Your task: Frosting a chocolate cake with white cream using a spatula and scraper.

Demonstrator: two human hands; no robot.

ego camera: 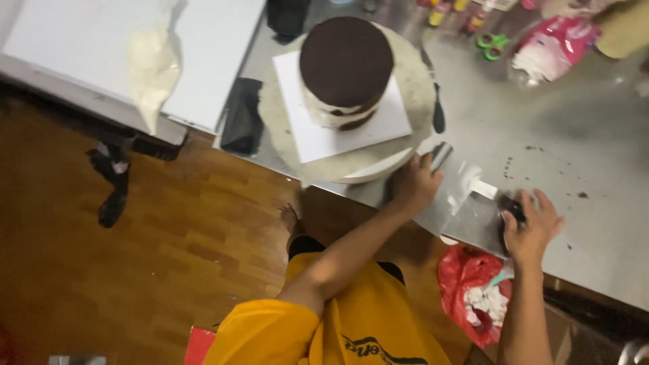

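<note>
Head view: left hand (416,184) rests open-fingered on the steel table (595,162), touching the turntable (338,165) bearing a layered chocolate cake (346,67); right hand (531,226) grasps a black-handled metal scraper (473,209) lying near the table's near edge.

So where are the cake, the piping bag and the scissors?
cake (346,59), head view, on its dark top.
piping bag (153,71), head view, on its cream-filled middle.
scissors (492,44), head view, on the green handles.

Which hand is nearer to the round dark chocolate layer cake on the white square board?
Left. The left hand rests by the turntable edge, just below the cake; the right hand lies farther right on the steel table.
</note>
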